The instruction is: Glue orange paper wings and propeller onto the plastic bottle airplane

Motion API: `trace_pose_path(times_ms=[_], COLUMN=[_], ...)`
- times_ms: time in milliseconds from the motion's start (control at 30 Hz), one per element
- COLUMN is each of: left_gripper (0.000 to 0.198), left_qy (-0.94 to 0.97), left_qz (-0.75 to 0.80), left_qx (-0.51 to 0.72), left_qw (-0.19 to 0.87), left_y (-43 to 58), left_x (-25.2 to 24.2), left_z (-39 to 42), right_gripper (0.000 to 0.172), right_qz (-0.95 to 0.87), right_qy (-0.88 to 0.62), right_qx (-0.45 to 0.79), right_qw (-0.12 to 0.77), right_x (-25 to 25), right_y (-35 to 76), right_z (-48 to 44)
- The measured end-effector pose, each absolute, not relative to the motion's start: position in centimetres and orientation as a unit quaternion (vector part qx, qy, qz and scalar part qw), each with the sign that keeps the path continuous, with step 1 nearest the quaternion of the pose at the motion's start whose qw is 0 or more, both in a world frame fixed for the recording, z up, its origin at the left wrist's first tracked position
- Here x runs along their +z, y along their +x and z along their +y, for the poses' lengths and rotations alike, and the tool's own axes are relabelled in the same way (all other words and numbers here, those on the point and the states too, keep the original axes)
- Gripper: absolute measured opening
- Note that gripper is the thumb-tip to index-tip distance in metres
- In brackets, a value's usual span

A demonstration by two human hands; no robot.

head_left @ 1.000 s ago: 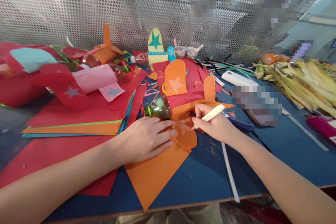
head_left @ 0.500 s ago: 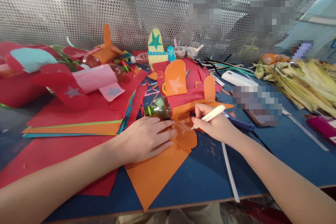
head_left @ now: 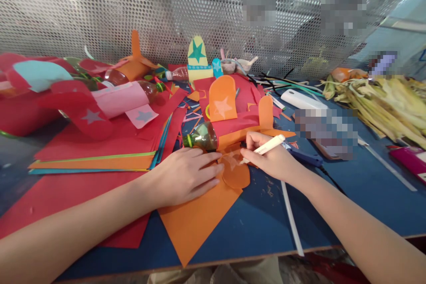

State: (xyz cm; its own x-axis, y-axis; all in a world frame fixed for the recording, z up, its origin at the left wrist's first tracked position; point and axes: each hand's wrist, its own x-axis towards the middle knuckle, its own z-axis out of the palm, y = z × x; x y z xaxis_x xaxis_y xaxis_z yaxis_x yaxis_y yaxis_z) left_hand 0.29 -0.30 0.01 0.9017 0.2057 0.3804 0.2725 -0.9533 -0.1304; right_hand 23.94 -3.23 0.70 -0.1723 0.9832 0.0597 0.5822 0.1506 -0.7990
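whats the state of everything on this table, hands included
Right hand: grip closed on the white marker
White marker: slanted, lower end at the near orange flap
Near orange flap: lying down, with a pale star
Upper orange flap: standing up
Green bottle: on its side
Left hand: open, resting over the orange sheet
Orange sheet: flat, partly covered
Paper stack: piled
Pink-wrapped bottle: on its side

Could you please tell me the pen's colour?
The pen is off-white, seen best in the head view.
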Motion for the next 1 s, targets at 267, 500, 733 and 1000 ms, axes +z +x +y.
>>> trace_pose_path(times_ms=[267,500,733,1000], left_gripper=[0.030,0.030,0.030,0.031], left_qy=[-0.972,-0.972,-0.972,-0.973], left_qz=[-0.121,-0.120,-0.119,-0.122], left_qx=[-0.176,-0.180,-0.177,-0.170], left_qw=[0.097,0.091,0.094,0.096], left_y=[0.10,0.17,0.16,0.20], left_x=[-0.15,-0.09,-0.14,-0.05], left_z=[-0.31,-0.31,-0.32,-0.30], right_gripper=[0.022,0.021,0.022,0.023], right_qz=[-0.693,-0.700,-0.698,-0.692], right_qy=[-0.568,-0.563,-0.561,-0.569], right_qx=[0.320,0.310,0.311,0.314], right_qw=[0.307,0.310,0.319,0.315], right_x=[0.62,0.67,0.58,0.52], right_y=[23.90,23.92,24.04,23.97], right_z=[-3.13,-3.02,-3.06,-3.11])
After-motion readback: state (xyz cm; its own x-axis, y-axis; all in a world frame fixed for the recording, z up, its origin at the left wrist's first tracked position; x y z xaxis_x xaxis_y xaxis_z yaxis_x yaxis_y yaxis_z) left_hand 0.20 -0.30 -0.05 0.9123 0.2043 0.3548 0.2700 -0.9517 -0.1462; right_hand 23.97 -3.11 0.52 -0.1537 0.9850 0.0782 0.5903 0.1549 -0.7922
